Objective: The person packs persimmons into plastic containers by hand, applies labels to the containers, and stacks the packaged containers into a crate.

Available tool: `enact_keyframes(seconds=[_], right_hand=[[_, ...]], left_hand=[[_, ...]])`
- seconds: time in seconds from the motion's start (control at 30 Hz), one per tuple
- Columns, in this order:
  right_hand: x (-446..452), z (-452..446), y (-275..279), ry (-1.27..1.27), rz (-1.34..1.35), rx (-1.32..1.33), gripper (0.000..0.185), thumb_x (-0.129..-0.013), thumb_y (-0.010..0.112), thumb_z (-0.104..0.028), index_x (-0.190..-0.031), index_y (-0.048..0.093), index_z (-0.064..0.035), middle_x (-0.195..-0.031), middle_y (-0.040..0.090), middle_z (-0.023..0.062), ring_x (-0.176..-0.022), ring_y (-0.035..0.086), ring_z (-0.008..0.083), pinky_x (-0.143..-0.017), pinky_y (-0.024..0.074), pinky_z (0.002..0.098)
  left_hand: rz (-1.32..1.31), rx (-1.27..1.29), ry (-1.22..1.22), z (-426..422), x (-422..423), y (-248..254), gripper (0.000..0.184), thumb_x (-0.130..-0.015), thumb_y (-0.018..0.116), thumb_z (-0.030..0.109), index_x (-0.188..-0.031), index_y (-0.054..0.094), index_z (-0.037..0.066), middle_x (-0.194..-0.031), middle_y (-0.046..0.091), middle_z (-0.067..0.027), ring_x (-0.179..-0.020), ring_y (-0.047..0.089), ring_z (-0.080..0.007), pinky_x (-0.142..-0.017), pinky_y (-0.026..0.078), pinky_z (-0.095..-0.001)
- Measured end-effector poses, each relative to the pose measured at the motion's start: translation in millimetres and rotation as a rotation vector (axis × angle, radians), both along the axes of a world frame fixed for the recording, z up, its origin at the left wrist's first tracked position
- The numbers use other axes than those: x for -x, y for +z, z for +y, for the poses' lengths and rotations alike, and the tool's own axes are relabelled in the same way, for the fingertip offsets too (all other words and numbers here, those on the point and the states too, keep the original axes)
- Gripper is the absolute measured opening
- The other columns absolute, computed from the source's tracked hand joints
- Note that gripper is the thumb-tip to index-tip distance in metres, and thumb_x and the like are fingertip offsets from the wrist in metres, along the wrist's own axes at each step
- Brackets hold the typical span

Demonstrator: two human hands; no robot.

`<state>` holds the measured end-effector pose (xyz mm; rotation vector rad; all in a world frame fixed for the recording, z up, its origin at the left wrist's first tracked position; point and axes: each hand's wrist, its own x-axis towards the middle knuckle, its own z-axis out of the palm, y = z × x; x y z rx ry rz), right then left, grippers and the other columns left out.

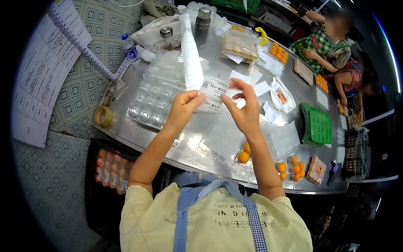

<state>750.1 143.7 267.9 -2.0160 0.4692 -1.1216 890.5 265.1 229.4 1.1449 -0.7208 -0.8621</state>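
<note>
A strip of white printed labels (211, 95) marked 650g is held up over the metal table. My left hand (184, 107) pinches its left edge between thumb and fingers. At its right side is my right hand (244, 107), thumb tip against the label edge and bent fingers spread apart from the thumb. A long white strip of paper (191, 52) runs from the labels toward the back of the table. Left of my hands lie stacked clear plastic trays (147, 103) with round hollows. A clear sheet or lid lies under my right forearm, beside orange balls (243, 157).
A green basket (319, 126), more orange balls (296, 167) and a filled pack (316, 169) are at right. A dark flask (202, 23), water bottle (131, 50) and tape roll (103, 116) stand around. A black crate (96, 189) holds labelled packs. Other people (323, 46) work at far right.
</note>
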Motion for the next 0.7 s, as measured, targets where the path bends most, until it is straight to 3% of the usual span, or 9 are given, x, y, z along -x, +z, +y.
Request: enact_keyframes(seconds=[0.1,0.13,0.47,0.7], right_hand=[[5,0,2,-0.149,-0.028,0.667,0.024,-0.071,0.075,-0.006,-0.094,0.067,-0.0094,-0.105,0.061,0.0039,-0.099,0.054,0.0200,-0.081,0.0441,0.0337],[4,2,3,-0.120,-0.047,0.760,0.028,-0.068,0.076,-0.012,-0.095,0.067,-0.0125,-0.098,0.062,-0.0009,-0.092,0.056,0.0213,-0.082,0.0384,0.0350],[4,-1,-7,-0.081,0.133,0.736,0.019,-0.074,0.075,-0.019,-0.091,0.068,-0.0122,-0.092,0.066,-0.0025,-0.094,0.058,0.0179,-0.093,0.0336,0.0423],[3,-4,-9,-0.031,0.122,0.703,0.012,-0.076,0.074,-0.017,-0.085,0.070,-0.0111,-0.082,0.068,-0.0019,-0.084,0.062,0.0157,-0.093,0.0354,0.0437]], left_hand=[[-0.004,0.007,-0.007,-3,2,-3,0.024,-0.093,0.057,0.016,-0.103,0.066,-0.004,-0.089,0.067,-0.0046,-0.079,0.060,-0.0066,-0.072,0.048,-0.0216],[-0.012,0.007,-0.016,-4,3,-2,0.024,-0.093,0.057,0.016,-0.103,0.066,-0.004,-0.090,0.067,-0.0046,-0.079,0.060,-0.0066,-0.073,0.048,-0.0216],[-0.106,0.036,-0.094,-1,9,1,0.021,-0.085,0.063,0.001,-0.105,0.066,-0.003,-0.095,0.067,-0.0040,-0.088,0.061,-0.0081,-0.079,0.049,-0.0250],[-0.153,-0.022,-0.080,-3,11,1,0.016,-0.084,0.066,0.004,-0.098,0.067,-0.003,-0.088,0.067,-0.0017,-0.080,0.060,-0.0059,-0.071,0.048,-0.0228]])
